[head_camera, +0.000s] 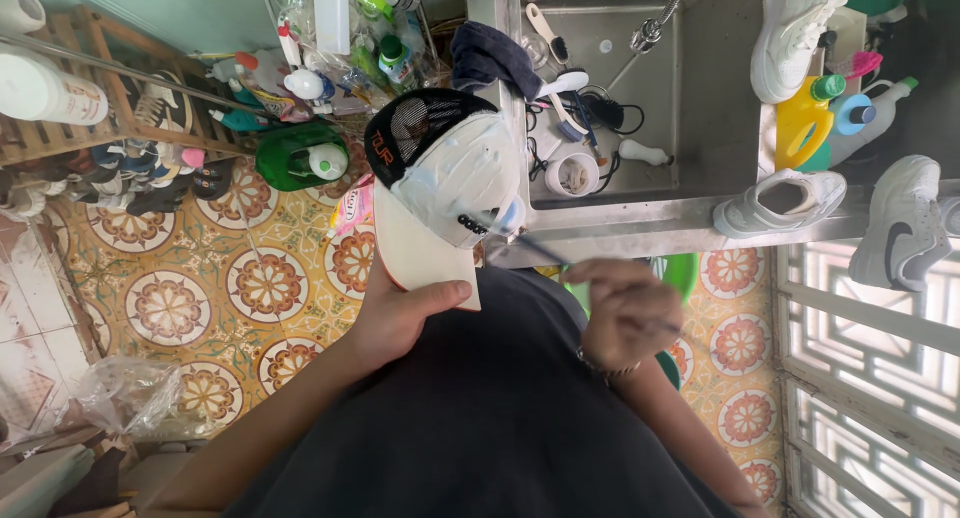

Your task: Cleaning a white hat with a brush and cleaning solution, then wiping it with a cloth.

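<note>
Left hand (400,313): grips the white brim of the cap (450,178), which rises just above it.
Right hand (628,308): blurred, fingers closed around a thin brush (545,250) whose tip touches the cap's front.
Sink (690,98): beyond both hands.

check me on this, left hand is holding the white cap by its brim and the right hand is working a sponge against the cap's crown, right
Not quite. The head view shows the right hand holding a thin brush with its tip at the cap's crown, not a sponge. The rest stands: the left hand grips the white cap by its brim.
</note>
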